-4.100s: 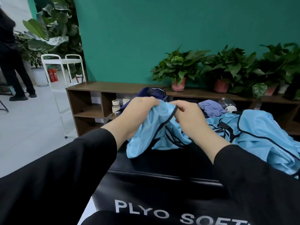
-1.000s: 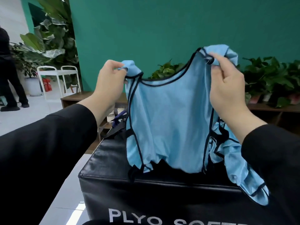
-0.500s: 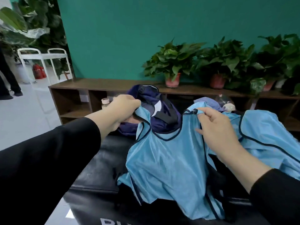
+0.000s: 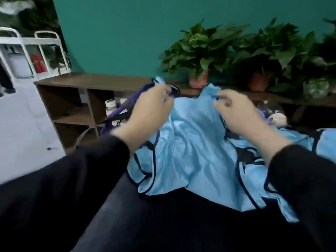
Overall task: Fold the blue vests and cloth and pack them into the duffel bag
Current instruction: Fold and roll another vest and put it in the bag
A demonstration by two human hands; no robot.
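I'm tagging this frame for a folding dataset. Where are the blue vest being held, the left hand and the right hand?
blue vest [image 4: 190, 151]: head view, middle of its front panel.
left hand [image 4: 145, 113]: head view, back of the hand.
right hand [image 4: 240, 115]: head view, back of the hand.

Vest [image 4: 189, 151] now lower, hands [image 4: 151, 110] closer together

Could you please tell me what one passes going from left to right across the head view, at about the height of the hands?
White metal rack → wooden shelf unit → left hand → blue vest → right hand
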